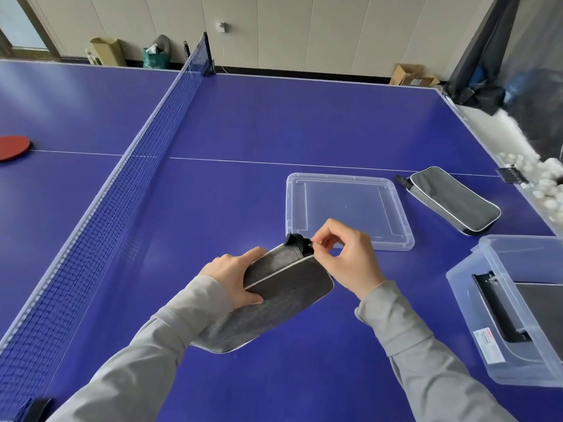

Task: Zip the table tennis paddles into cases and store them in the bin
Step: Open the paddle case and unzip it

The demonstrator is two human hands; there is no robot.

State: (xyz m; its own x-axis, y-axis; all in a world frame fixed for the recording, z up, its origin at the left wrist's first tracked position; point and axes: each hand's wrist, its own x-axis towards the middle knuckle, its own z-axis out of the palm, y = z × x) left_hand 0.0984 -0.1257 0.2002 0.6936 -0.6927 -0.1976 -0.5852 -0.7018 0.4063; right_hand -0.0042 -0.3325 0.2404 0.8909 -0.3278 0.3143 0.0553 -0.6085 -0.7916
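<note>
At the frame's centre the left hand [234, 277] grips the grey paddle case [274, 296] with curled fingers, while the right hand [344, 254] fingers pinch its zipper pull [311, 244].

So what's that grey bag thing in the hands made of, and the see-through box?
The grey zip-up paddle case looks like soft woven fabric, matt and speckled, with pale piping along its edges; the left hand grips it and the right hand pinches its zipper pull. The clear rectangular storage bin looks like hard glossy plastic: you can see another case through its walls.
</note>
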